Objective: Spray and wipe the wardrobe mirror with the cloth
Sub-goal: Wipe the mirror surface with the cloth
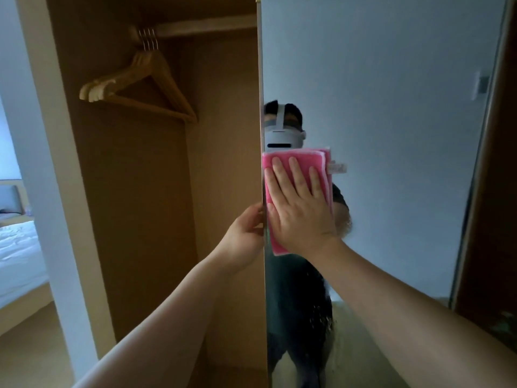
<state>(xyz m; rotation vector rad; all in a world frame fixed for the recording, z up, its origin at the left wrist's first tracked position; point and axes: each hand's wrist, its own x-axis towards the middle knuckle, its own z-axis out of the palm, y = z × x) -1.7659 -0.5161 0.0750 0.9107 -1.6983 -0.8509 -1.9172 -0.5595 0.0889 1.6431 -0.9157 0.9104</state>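
Note:
The wardrobe mirror (391, 135) fills the right half of the view on an open door. A folded pink cloth (305, 161) lies flat against the glass near the door's left edge. My right hand (302, 211) presses on the cloth with fingers spread and pointing up. My left hand (246, 233) grips the door's left edge (261, 107) just beside the cloth, fingers curled around it. Small spray droplets (321, 317) speckle the glass below the cloth. No spray bottle is in view.
The open wardrobe interior (156, 191) is on the left, with several wooden hangers (140, 88) on a rail at the top. A bed with white sheets (19, 256) shows at the far left. A dark wooden frame (492, 219) borders the mirror's right side.

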